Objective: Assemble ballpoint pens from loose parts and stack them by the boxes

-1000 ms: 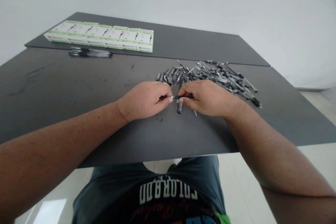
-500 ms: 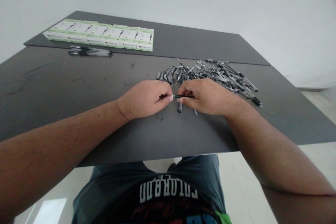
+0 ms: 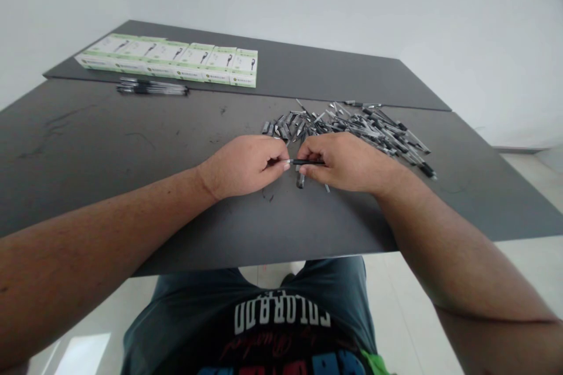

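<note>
- A dark grey counter [image 3: 211, 243] stands before a pale wall [image 3: 308, 0], a loose heap of pen parts [image 3: 373, 126] spread on its far right side.
- The slim black pen piece [image 3: 310, 162] lies between the two hands, its long axis running left to right, with more of it on the right hand's side.
- The left hand [image 3: 241, 165] has its grip pinched on the silvery left end.
- The right hand [image 3: 352, 161] has its grip closed around the dark body (the right end is hidden).
</note>
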Demonstrator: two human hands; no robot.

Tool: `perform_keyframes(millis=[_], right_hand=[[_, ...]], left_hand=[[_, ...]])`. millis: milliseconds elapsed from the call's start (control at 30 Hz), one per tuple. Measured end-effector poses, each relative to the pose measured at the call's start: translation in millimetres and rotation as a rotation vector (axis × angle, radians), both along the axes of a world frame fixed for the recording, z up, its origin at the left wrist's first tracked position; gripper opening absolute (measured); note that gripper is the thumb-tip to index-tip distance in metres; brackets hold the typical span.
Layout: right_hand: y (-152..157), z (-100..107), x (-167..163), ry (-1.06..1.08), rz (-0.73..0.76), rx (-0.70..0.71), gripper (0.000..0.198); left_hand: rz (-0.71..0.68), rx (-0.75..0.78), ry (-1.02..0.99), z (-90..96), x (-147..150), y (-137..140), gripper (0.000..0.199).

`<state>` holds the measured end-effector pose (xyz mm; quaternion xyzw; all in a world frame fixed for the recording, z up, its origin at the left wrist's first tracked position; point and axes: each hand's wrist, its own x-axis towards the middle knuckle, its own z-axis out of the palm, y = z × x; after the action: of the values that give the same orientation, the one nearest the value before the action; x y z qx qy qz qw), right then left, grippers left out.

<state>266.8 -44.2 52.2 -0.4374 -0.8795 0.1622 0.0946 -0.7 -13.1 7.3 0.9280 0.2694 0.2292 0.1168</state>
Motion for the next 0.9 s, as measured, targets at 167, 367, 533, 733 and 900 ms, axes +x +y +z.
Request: perform_keyframes(millis=[167, 367, 533, 733, 900], right_hand=[[1.2, 0.6, -0.4, -0.062, 0.058, 0.031, 0.023], [-0.8, 1.2, -0.6, 0.004, 0.003, -0.006, 0.017], [0.1, 2.3, -0.6, -0.039, 0.011, 0.008, 0.014], [1.2, -0.3, -0.1, -0.054, 0.045, 0.023, 0.021], [-0.1, -2.3, -0.1, 0.007, -0.007, 0.007, 0.014]], left_hand=[[-0.004, -0.006, 0.000, 0.2, -0.1, 0.2, 0.022], [-0.001, -0.015, -0.002, -0.4, 0.2, 0.4, 0.022], [0.007, -0.021, 0.005, -0.5, 0.0, 1.1, 0.023], [0.009, -0.022, 0.015, -0.5, 0.3, 1.5, 0.023], [0.020, -0.018, -0.004, -1.8, -0.3, 1.7, 0.022]])
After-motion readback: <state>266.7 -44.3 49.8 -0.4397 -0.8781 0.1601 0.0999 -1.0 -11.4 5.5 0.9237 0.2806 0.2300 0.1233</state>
